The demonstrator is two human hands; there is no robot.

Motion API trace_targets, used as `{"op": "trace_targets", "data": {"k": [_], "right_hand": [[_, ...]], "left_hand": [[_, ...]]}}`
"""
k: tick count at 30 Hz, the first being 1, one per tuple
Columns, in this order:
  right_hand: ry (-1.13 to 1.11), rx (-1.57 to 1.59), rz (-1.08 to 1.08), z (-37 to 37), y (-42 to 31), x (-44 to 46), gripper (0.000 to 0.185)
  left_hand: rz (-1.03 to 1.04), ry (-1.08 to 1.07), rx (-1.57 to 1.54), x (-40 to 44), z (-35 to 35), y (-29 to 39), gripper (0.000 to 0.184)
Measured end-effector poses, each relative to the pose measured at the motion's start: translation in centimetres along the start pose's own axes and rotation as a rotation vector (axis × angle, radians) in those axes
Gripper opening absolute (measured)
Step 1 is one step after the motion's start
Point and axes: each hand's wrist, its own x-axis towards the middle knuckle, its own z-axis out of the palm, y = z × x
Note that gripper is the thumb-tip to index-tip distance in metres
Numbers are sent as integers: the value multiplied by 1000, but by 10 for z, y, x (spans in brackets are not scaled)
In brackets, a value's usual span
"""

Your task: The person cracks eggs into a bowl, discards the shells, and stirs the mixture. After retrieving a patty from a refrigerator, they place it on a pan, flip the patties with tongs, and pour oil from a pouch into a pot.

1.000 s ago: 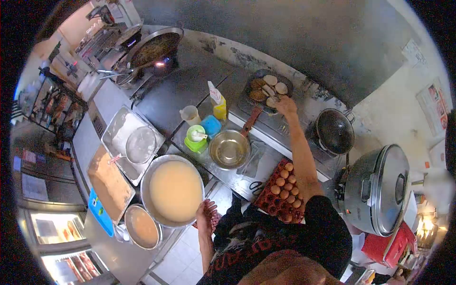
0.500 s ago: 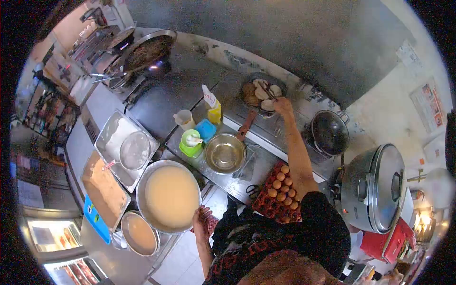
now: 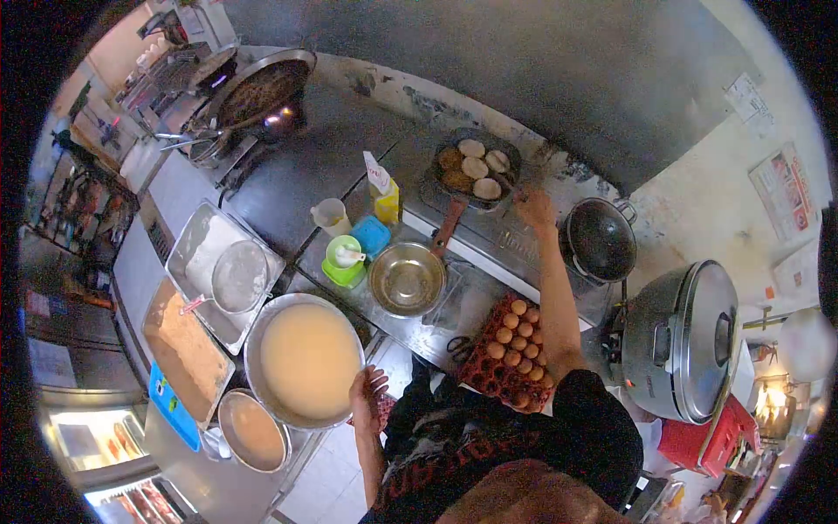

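Observation:
On the stove sits a pan (image 3: 472, 203) with several round pale patties (image 3: 486, 189) and browned ones (image 3: 456, 179) at its left side. Just right of the pan is my right hand (image 3: 534, 210), fingers closed on a thin dark utensil whose kind I cannot make out. My left hand (image 3: 368, 391) hangs open, fingers apart, by the right rim of a large metal bowl (image 3: 253, 371) of pale batter. In front of the pan, its brown handle (image 3: 449, 227) reaches toward a small steel bowl (image 3: 407, 279).
An egg tray (image 3: 482, 373) lies at the counter's front edge beside scissors (image 3: 458, 348). At right stand a black wok (image 3: 601, 240) and a large lidded cooker (image 3: 681, 345). Flour (image 3: 196, 262) and crumb trays (image 3: 188, 345) are at left; a yellow carton (image 3: 387, 205) stands mid-counter.
My right hand has drawn back from over the pan to its right side, so the patties show more fully. My left hand stays by the large bowl.

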Motion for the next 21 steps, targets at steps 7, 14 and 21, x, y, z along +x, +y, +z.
{"op": "trace_targets", "data": {"k": [7,14,21], "right_hand": [[-156,-45,-62,15,13,2,41],[-145,-20,-171,14,17,8,39],[-347,-29,-103,-5,-15,-16,42]], "left_hand": [[-15,-9,31,-5,6,8,48],[-39,6,-4,-4,1,7,42],[8,26,-5,-8,4,10,44]]}}
